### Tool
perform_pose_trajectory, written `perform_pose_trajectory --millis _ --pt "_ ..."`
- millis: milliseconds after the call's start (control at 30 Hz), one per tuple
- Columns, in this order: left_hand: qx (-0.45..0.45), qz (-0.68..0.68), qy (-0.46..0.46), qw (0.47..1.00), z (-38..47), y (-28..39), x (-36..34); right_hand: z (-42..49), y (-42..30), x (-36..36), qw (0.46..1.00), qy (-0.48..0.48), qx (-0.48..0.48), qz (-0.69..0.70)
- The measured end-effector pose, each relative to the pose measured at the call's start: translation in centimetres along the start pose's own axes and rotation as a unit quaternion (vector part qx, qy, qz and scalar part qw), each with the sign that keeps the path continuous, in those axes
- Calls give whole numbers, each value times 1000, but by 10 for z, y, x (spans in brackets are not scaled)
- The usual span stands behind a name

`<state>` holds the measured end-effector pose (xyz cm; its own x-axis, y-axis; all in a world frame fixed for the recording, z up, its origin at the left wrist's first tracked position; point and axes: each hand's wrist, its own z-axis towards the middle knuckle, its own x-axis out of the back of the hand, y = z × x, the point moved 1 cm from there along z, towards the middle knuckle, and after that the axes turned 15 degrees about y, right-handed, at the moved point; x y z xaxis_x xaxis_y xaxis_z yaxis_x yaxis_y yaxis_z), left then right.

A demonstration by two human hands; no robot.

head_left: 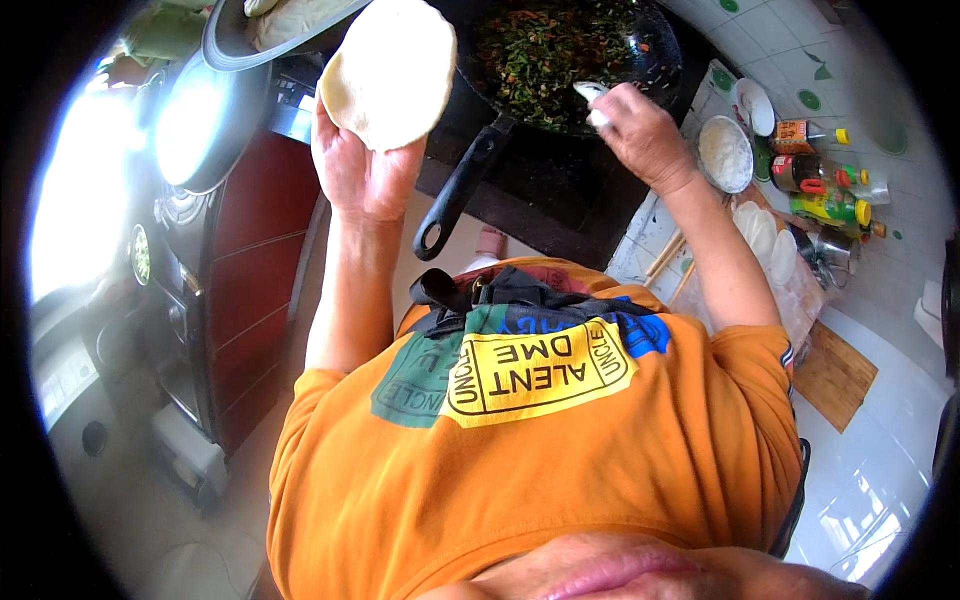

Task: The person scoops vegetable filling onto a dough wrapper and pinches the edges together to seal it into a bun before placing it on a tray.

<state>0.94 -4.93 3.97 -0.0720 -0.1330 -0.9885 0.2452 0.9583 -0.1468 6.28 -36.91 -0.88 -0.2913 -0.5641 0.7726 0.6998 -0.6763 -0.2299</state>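
My left hand [366,176] holds a flat round of pale dough [394,75], which lies over the palm and fingers and hides most of the fingers. My right hand [649,139] grips a small spoon [590,91] at the near right of a dark wok [664,56]. In the wok lies a chopped filling [540,56] of green vegetables with orange bits. The wok's black handle [465,187] points towards me, between my two forearms.
A metal basin [217,37] with dough pieces stands at the upper left, near a shiny round lid or pan [199,124]. On the right are a bowl of white powder [725,154], several sauce bottles [829,208], chopsticks [666,255] and a wooden board [836,375].
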Motion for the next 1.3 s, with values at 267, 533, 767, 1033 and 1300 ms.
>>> perform_pose_trajectory --millis 267,533,767,1033,1300 --pt "31 79 92 992 -15 -24 19 62 87 10 932 135 -274 192" --pt "-36 114 126 985 -24 7 43 98 221 -105 846 121 -314 413" --pt "-60 106 98 988 -26 11 57 82 216 -132 746 21 -460 482" --pt "4 95 107 990 14 -3 47 61 217 -116 623 88 -542 557" --pt "61 169 142 973 62 -7 45 43 207 -89 558 168 -548 600"
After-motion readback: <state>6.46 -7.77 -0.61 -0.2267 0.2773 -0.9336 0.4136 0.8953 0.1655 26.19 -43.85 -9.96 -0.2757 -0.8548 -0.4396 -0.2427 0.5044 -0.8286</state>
